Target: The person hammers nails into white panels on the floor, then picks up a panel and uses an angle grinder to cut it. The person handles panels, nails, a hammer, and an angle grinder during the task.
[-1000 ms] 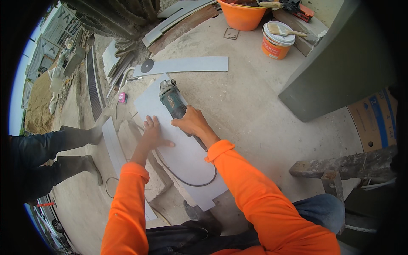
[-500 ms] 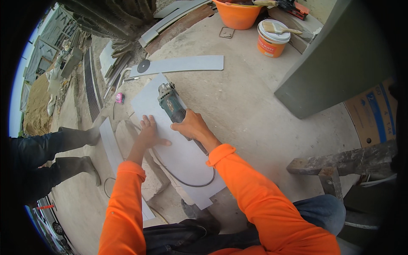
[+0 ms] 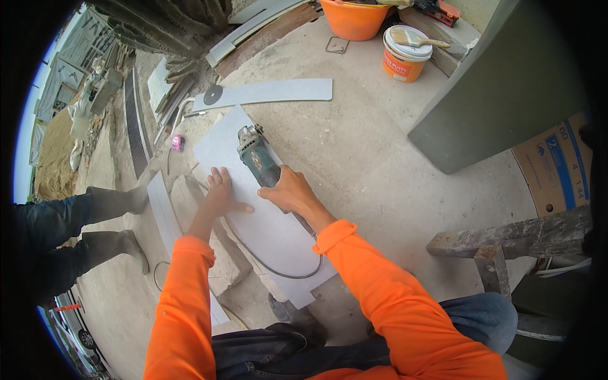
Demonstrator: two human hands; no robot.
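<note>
My right hand (image 3: 289,189) is wrapped round the rear grip of a green angle grinder (image 3: 256,156). The grinder's metal head lies over the right edge of a pale grey flat board (image 3: 278,244); its disc cannot be made out from here. Flat on the board's left side, fingers spread, rests my left hand (image 3: 220,194). The grinder's dark cord (image 3: 266,266) loops across the lower part of the board. Beneath the board's left edge lies a stone-like block (image 3: 218,253).
Beyond the board, a grey strip (image 3: 285,91) carries a black cutting disc (image 3: 213,95). A pink tape measure (image 3: 178,143) lies to the left. A person in boots (image 3: 114,250) stands close by. An orange bucket (image 3: 405,60) with a brush and an orange basin (image 3: 354,20) stand far right.
The grinder and my right hand have shifted very slightly right and down along the board's edge. My left hand stays pressed on the board.
</note>
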